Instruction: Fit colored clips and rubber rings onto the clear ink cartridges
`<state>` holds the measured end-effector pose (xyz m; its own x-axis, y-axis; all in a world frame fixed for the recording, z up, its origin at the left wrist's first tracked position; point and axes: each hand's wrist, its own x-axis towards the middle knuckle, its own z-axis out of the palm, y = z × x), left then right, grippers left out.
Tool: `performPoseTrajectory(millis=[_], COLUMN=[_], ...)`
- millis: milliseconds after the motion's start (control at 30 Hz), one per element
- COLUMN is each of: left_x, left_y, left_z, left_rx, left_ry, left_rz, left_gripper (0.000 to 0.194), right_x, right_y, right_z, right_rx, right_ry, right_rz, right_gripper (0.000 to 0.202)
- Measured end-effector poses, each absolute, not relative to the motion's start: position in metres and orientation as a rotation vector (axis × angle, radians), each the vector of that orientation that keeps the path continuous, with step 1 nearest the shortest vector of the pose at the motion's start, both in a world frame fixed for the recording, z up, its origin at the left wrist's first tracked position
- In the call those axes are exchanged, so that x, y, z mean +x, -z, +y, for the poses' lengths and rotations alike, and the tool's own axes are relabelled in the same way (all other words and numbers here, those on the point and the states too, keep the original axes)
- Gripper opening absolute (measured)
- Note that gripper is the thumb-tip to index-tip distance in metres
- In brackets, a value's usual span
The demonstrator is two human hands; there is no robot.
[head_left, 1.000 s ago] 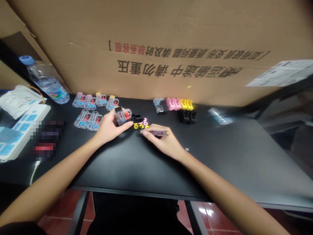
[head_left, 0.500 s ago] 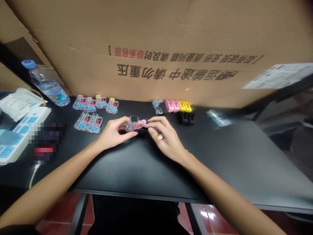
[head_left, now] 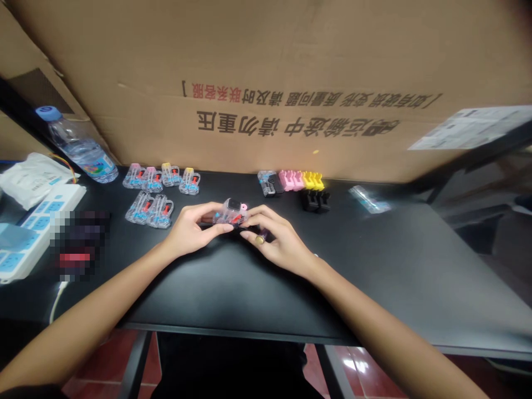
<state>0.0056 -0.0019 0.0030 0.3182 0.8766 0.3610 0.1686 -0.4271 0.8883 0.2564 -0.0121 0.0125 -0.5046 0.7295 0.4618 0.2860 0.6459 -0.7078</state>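
Note:
Above the middle of the black table, a clear plastic case (head_left: 230, 213) is held between my two hands. It has a dark square top, a red part, a bit of blue and a pink tab at its right corner. My left hand (head_left: 195, 227) grips its left side, thumb in front and fingers behind. My right hand (head_left: 279, 235), wearing a gold ring, pinches at its right end by a small black part. Palm and fingers hide the underside of the case. Similar clear cases (head_left: 160, 210) with red parts lie to the left, some with pink or yellow tops.
Pink clips (head_left: 291, 180), yellow clips (head_left: 312, 180) and black clips (head_left: 316, 200) stand beyond my right hand, beside another clear case (head_left: 266, 184). A clear packet (head_left: 369, 199) lies farther right. At left are a water bottle (head_left: 89, 152) and power strip (head_left: 41, 227). A cardboard box (head_left: 266, 55) walls the back.
The case has shifted slightly right and tilted, showing more of its dark top. My right hand's fingers have moved a little left and curl closer at its end; my left hand keeps its grip.

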Motion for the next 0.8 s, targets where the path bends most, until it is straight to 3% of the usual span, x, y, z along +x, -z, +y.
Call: performPoseTrajectory(millis=[233,300,800], left_x=[0.0064,0.0068,0.0041], left_y=[-0.0094,-0.0092,-0.0090], left_z=[-0.0059,-0.0070,-0.0085], left_rx=[1.883,1.952,2.341], left_ry=[-1.120,-1.115,-1.215], left_rz=[0.843,0.833,0.798], left_gripper=[0.028,0.026,0.028], right_x=[0.2580,0.2569,0.2560], right_y=[-0.0172,-0.0177,-0.0180], right_z=[-0.0141,-0.0129,-0.0124], right_rx=[-0.944,-0.898,-0.761], right_ry=[-0.898,-0.821,-0.510], right_rz=[-1.915,-1.972,-2.083], right_gripper=[0.014,0.008,0.013])
